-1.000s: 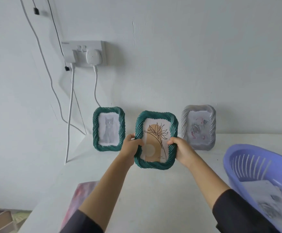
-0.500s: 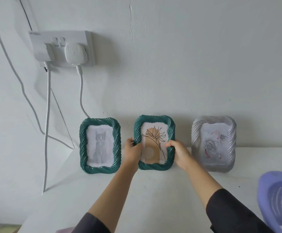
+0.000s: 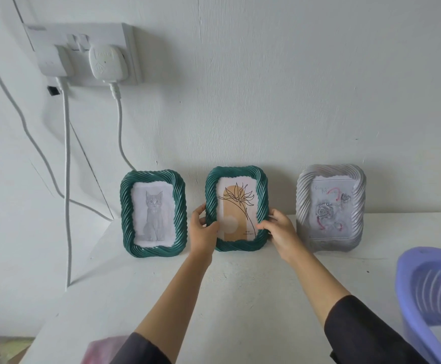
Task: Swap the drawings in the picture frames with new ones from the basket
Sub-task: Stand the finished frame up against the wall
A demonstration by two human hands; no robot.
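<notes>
Three frames stand in a row against the wall on the white table [image 3: 240,290]. The middle green frame [image 3: 236,177] shows a line-drawn flower on a tan arch. My left hand [image 3: 204,232] grips its left edge and my right hand [image 3: 279,229] grips its lower right edge; the frame stands upright on the table. To its left is a green frame with a cat drawing [image 3: 153,214]. To its right is a silver frame with a rose drawing [image 3: 331,208]. A purple basket [image 3: 424,279] sits at the right edge with white paper inside.
A double wall socket [image 3: 82,52] with two plugs hangs at the upper left, and white cables [image 3: 67,179] drop down beside the cat frame. A pink patterned sheet [image 3: 101,350] lies at the table's near edge. The table's left edge runs diagonally.
Both hands carried the flower frame away from me and set it upright against the wall between the other two frames. The view moved closer to the wall.
</notes>
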